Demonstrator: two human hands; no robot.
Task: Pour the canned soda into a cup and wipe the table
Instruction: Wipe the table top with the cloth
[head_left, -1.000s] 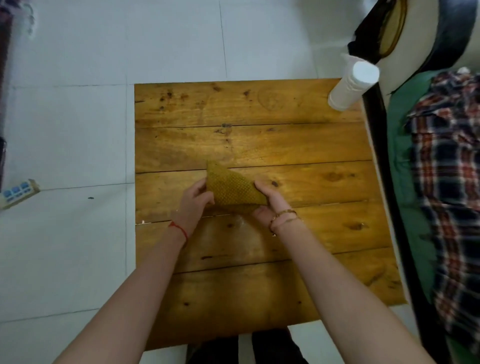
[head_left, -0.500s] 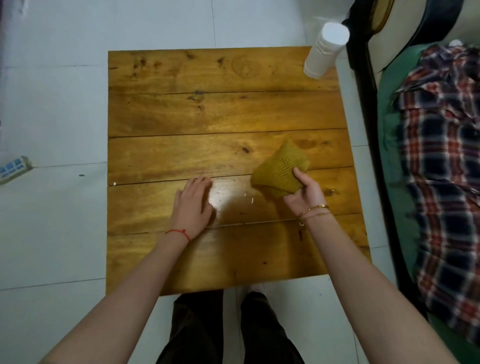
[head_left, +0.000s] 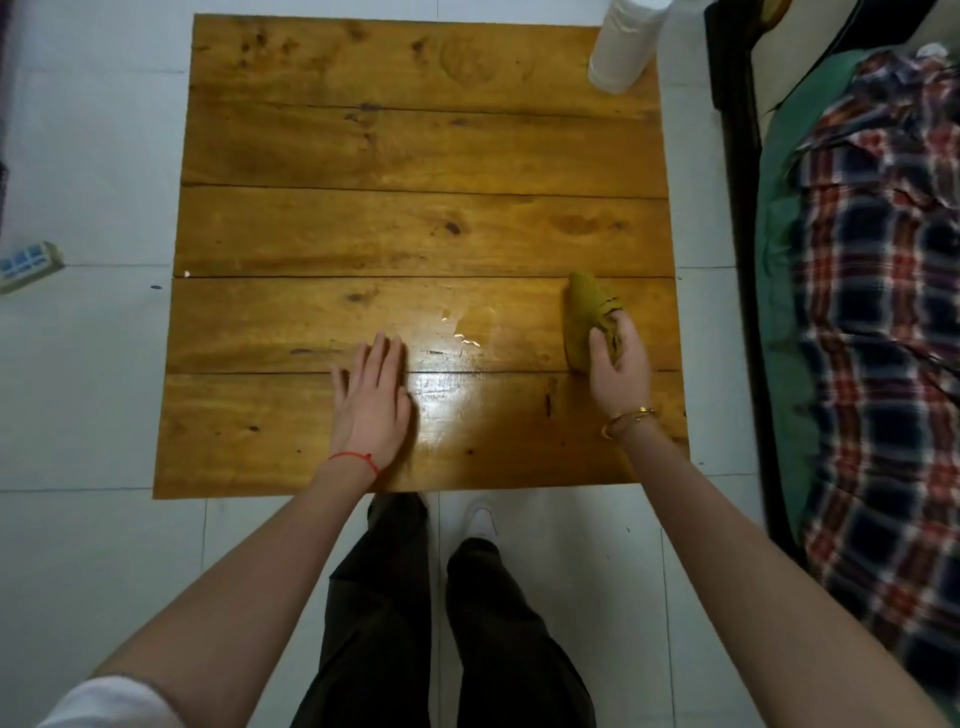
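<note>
Two hands: both over the near half of a wooden table, seen from above.
Left hand: flat on the wood near the front edge, fingers straight and together, holding nothing.
Right hand: fingers curled round a bunched olive-yellow cloth, gripping it near the table's right edge; cloth touching the wood.
Spill: small glossy wet patch on the boards, between the two hands, nearer the left one; cloth well to the right of it.
White container: upright at the far right corner, partly cut off by the top of the view; whether cup or something else, cannot tell.
Soda can: not in view.
Surroundings: pale tiled floor; plaid fabric on a green surface at right; small blue-and-white object on the floor at left.
Stage, as judged: wiping underway, wet patch not yet reached.
Risk one: cloth bunched tight, so only a narrow face touching the wood; likely to smear liquid rather than lift it.
Risk two: a stroke starting this close to the right edge could push liquid off onto the floor or toward the fabric.
Risk three: liquid sitting near a seam between boards; slow wiping may let it seep in.
Risk four: flat left hand close to the wet patch; a slide could spread it.
</note>
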